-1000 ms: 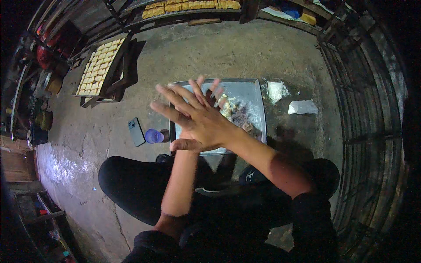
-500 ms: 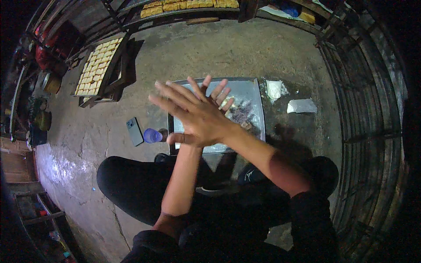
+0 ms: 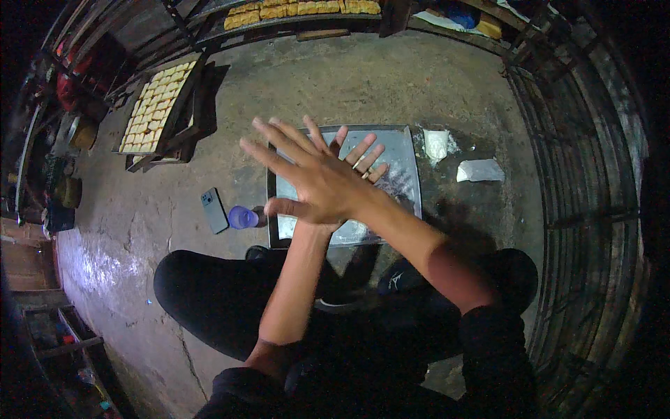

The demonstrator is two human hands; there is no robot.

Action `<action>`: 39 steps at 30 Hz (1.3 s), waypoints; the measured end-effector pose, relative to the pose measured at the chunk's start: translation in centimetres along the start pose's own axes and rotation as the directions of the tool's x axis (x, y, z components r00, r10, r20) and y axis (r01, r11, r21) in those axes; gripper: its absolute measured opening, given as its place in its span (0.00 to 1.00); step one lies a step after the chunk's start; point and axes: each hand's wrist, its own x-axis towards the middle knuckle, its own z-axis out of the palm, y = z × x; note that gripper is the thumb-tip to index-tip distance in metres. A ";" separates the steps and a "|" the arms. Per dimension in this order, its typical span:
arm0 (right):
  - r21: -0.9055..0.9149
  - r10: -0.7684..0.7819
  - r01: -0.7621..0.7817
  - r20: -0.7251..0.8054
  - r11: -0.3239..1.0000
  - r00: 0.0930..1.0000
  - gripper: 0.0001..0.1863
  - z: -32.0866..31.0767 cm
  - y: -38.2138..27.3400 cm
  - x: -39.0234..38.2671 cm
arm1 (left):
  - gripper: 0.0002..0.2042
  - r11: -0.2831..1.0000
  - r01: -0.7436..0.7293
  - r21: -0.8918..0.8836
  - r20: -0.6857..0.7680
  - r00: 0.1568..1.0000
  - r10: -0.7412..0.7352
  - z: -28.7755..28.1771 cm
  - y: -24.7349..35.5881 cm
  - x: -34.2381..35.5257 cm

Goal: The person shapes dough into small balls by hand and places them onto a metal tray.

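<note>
Rough concrete floor (image 3: 363, 84) spreads out under you, dim and cracked, and you sit on it with your dark-trousered legs folded below a flat metal tray (image 3: 405, 150) that lies on the floor ahead of your knees. Your right hand (image 3: 314, 178) is flat with the fingers spread wide, laid palm-down over your left hand (image 3: 359, 157), which comes up from beneath so that only its fingertips show past the right one; a ring sits on one of those fingers. Both hands are open, pressed one on the other above the middle of the tray, and whether anything lies between the palms you cannot tell. The tray's bare far right corner looks dusted with white. Just off its left edge stand a small purple cup (image 3: 242, 217) and, beside that, a dark phone (image 3: 214, 209) lying flat. Beyond the tray's far right corner lie two pale scraps of plastic wrap (image 3: 479, 170). Farther off to the left, a wooden rack (image 3: 155, 108) holds rows of pale yellow blocks.
</note>
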 end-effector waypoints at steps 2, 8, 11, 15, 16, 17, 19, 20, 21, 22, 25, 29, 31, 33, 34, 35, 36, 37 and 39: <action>0.055 0.088 -0.086 -0.040 0.995 0.995 0.52 -0.6 1.7 -0.4 | 0.40 0.999 -0.024 -0.045 0.262 0.964 0.035 2.4 0.6 0.5; 0.032 0.086 -0.085 -0.033 0.996 0.996 0.50 1.1 0.7 -2.2 | 0.43 0.999 -0.042 0.009 -0.161 0.986 0.042 -0.9 3.4 0.3; 0.015 0.017 -0.018 0.043 1.000 0.999 0.51 -0.3 -1.5 -0.7 | 0.40 0.999 -0.016 0.035 -0.164 0.986 0.022 0.2 1.0 0.2; 0.053 0.072 -0.069 -0.068 0.996 0.995 0.50 -0.5 0.9 0.1 | 0.38 0.999 -0.041 -0.003 -0.121 0.992 0.040 2.1 0.6 0.0; 0.066 0.105 -0.098 -0.106 0.993 0.989 0.50 -0.4 2.2 -0.4 | 0.38 0.998 -0.053 -0.042 -0.090 0.995 0.049 2.3 0.6 0.4; -0.009 0.158 -0.159 -0.071 0.987 0.985 0.50 -0.5 3.3 -1.3 | 0.38 0.997 -0.057 -0.055 -0.084 0.995 0.053 1.9 0.8 0.5; -0.005 0.181 -0.182 -0.063 0.983 0.981 0.49 0.3 2.9 -1.6 | 0.38 0.997 -0.068 -0.038 -0.109 0.992 0.063 1.0 2.3 0.2; -0.006 0.196 -0.197 -0.060 0.980 0.979 0.49 0.6 2.6 -2.0 | 0.38 0.998 -0.065 -0.019 -0.132 0.989 0.062 -0.2 3.1 0.0; -0.021 0.182 -0.182 -0.003 0.983 0.983 0.49 0.7 1.4 -1.7 | 0.39 0.998 -0.060 0.013 -0.086 0.994 0.061 -1.7 3.4 0.2; 0.004 0.144 -0.144 0.002 0.990 0.990 0.49 0.4 0.1 -1.5 | 0.40 0.997 -0.062 0.042 -0.113 0.991 0.066 -1.4 3.0 0.3; 0.007 0.019 -0.019 -0.024 1.000 1.000 0.50 -0.6 -2.1 -0.2 | 0.41 0.991 -0.073 0.110 -0.145 0.985 0.088 0.2 0.7 -0.1; 0.050 0.134 -0.129 -0.120 0.990 0.984 0.50 -1.6 1.8 -0.1 | 0.41 0.995 -0.084 -0.045 0.173 0.981 0.091 1.6 -0.4 0.3; 0.015 0.201 -0.200 -0.124 0.980 0.972 0.50 -0.9 2.5 -0.6 | 0.39 0.990 -0.114 -0.088 0.067 0.990 0.120 2.3 1.3 0.3; -0.047 0.253 -0.257 -0.082 0.965 0.964 0.50 0.0 2.6 -1.8 | 0.38 0.997 -0.058 -0.055 -0.001 0.998 0.058 0.5 2.2 0.5; -0.020 0.201 -0.202 -0.055 0.979 0.978 0.50 0.2 1.2 -1.7 | 0.38 0.995 -0.102 -0.003 -0.029 0.994 0.101 -0.5 2.0 0.4; 0.008 0.147 -0.147 -0.030 0.989 0.989 0.49 0.5 -0.4 -1.6 | 0.39 0.988 -0.143 0.051 -0.054 0.988 0.146 -1.5 1.6 0.2; 0.038 0.089 -0.089 -0.005 0.995 0.996 0.49 0.4 -1.8 -1.3 | 0.39 0.977 -0.186 0.106 -0.075 0.978 0.194 -1.8 1.4 0.1; 0.029 0.050 -0.050 0.014 0.998 0.999 0.49 -0.3 -2.7 -0.9 | 0.39 0.977 -0.182 0.113 -0.056 0.980 0.189 -2.2 1.3 0.1; -0.002 0.028 -0.028 0.012 1.000 1.000 0.48 -0.2 -2.2 -0.2 | 0.39 0.987 -0.137 0.089 0.012 0.991 0.137 -2.3 1.1 -0.2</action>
